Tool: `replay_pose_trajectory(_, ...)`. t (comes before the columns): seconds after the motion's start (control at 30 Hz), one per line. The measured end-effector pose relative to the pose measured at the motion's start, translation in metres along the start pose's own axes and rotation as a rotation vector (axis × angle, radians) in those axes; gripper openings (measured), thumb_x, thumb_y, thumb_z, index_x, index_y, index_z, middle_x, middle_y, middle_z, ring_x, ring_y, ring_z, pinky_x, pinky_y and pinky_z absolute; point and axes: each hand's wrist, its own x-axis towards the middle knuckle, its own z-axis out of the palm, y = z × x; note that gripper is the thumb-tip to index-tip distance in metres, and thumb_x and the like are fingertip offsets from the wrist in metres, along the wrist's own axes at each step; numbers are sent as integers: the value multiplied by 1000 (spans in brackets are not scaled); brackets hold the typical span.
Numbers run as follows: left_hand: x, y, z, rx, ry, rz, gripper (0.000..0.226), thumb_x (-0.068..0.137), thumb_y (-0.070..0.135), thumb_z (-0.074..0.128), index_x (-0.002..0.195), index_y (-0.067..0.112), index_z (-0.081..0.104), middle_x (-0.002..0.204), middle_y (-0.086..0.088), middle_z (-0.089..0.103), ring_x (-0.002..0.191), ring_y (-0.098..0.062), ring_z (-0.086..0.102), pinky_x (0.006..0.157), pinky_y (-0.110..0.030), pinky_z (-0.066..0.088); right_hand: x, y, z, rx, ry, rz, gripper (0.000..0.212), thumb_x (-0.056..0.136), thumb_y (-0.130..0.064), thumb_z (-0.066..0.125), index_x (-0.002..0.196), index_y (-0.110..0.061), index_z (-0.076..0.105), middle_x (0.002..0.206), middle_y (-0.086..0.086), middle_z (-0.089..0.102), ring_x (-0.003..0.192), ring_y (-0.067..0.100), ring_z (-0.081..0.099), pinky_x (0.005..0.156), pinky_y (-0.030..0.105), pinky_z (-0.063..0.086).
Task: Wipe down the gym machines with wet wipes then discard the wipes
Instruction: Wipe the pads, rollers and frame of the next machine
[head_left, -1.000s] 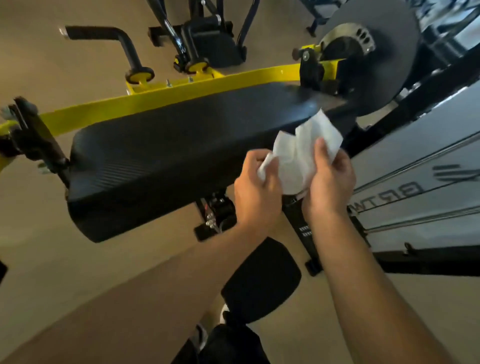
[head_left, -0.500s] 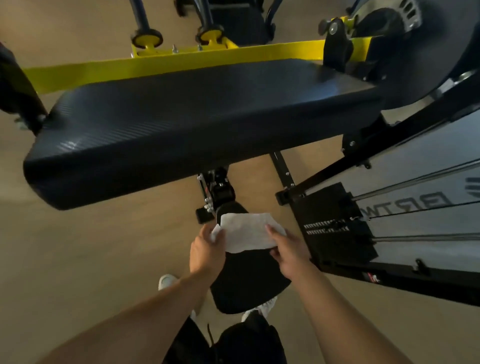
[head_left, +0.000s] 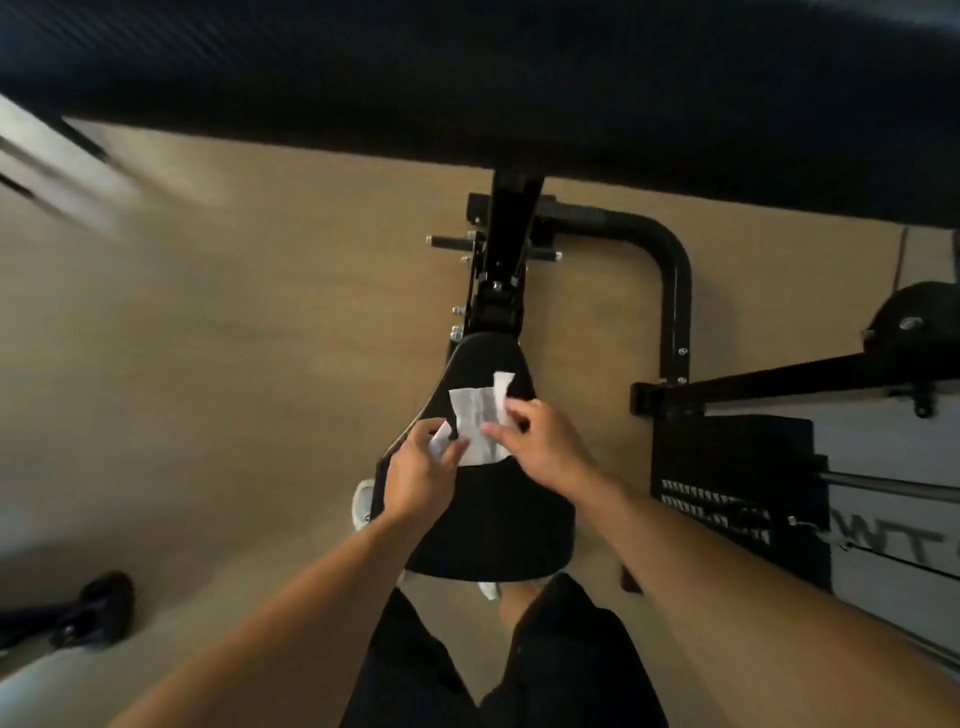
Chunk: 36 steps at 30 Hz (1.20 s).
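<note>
1. At the far left, low on the tan, faintly grained floor (head_left: 208, 364), lies a dark, blurred object (head_left: 96, 608); what it is cannot be told.
2. The left hand (head_left: 421, 478) pinches a folded corner of the wet wipe (head_left: 478, 421) between curled thumb and fingers, over the left edge of the seat pad.
3. The wet wipe is white, thin and creased, spread roughly flat over the narrow front half of the seat pad (head_left: 493, 525), one strip of it standing up at its far right corner.
4. The seat pad is black, smooth and matte, narrow at the far end and broad and rounded near the person; white shoes show under its edges.
5. The right hand (head_left: 540, 447) grips the wipe's right side, fingers curled over it.
6. Beyond the seat, a black metal post (head_left: 506, 244) with bolts rises to a wide black padded bench (head_left: 467, 78), finely ribbed, filling the top of the view.
7. To the right, a curved black tube (head_left: 670, 291) bends beside a black weight stack (head_left: 737, 467) with pale markings.
</note>
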Motion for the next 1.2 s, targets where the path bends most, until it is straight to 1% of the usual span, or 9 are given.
replay_pose_trajectory(0.07, -7, -16, 3, -3, 85, -34, 29, 98, 38, 61, 124, 27, 61, 110, 4, 65, 101, -17, 61, 86, -35, 48, -1, 7, 13, -187, -161, -71, 49, 96, -48, 63, 139, -25, 60, 132, -3, 60, 118, 18, 60, 96, 35, 52)
replay_pose_trajectory(0.2, -14, -45, 2, 63, 265, 105, 28, 102, 17, 50, 126, 21, 63, 112, -3, 67, 104, -25, 61, 88, -36, 48, -2, 27, 25, -267, 192, -361, 31, 104, -31, 55, 131, -22, 67, 118, -5, 65, 105, 12, 62, 84, 30, 57)
replay_pose_trajectory(0.27, -10, -56, 3, 127, 304, 225, 35, 103, 9, 47, 134, 18, 59, 118, -2, 64, 104, -21, 61, 88, -29, 46, 5, 35, 36, -365, 294, -520, 35, 106, -20, 48, 137, -13, 62, 132, 3, 64, 121, 19, 61, 99, 32, 54)
replay_pose_trajectory(0.37, 1, -76, 9, 164, 311, 414, 51, 99, -3, 47, 147, 13, 49, 134, -6, 57, 121, -17, 55, 101, -24, 44, 22, 41, 67, -665, 82, -641, 56, 106, -31, 18, 157, -8, 25, 166, 11, 24, 155, 25, 17, 126, 40, 16)
replay_pose_trajectory(0.47, 20, -97, 16, 309, 271, 545, 60, 99, -1, 52, 155, 12, 37, 159, -11, 37, 151, -20, 27, 122, -36, 27, 56, 39, 79, -856, -30, -562, 67, 100, -46, -7, 158, -14, -12, 166, 5, -23, 152, 19, -25, 127, 39, -8)
replay_pose_trajectory(0.67, 44, -119, 33, 541, 319, 571, 60, 101, 20, 35, 159, 14, 20, 167, -7, 18, 156, -20, 11, 126, -43, 14, 50, 59, 106, -857, 139, -516, 64, 108, -42, 10, 162, -12, -4, 169, 8, -15, 156, 23, -13, 127, 43, -4)
replay_pose_trajectory(0.83, 43, -123, 36, 588, 345, 525, 58, 102, 25, 28, 159, 17, 19, 167, -2, 19, 156, -19, 12, 125, -47, 16, -43, 128, 113, -905, -21, -522, 65, 106, -44, 23, 163, -14, 14, 171, 7, 3, 157, 25, 9, 119, 48, 20)
replay_pose_trajectory(1.03, 48, -123, 37, 611, 367, 556, 59, 100, 23, 33, 157, 13, 29, 165, -2, 25, 154, -22, 18, 122, -51, 23, 74, 52, 76, -690, 167, -301, 63, 106, -49, 7, 156, -25, -23, 161, -3, -37, 149, 16, -34, 123, 38, -19)
replay_pose_trajectory(1.2, 50, -124, 39, 623, 379, 552, 56, 101, 24, 34, 156, 12, 32, 164, -3, 27, 154, -22, 20, 121, -51, 24, 83, 39, 88, -798, 108, -437, 65, 108, -46, 10, 158, -19, -21, 164, 2, -31, 151, 19, -31, 126, 43, -12)
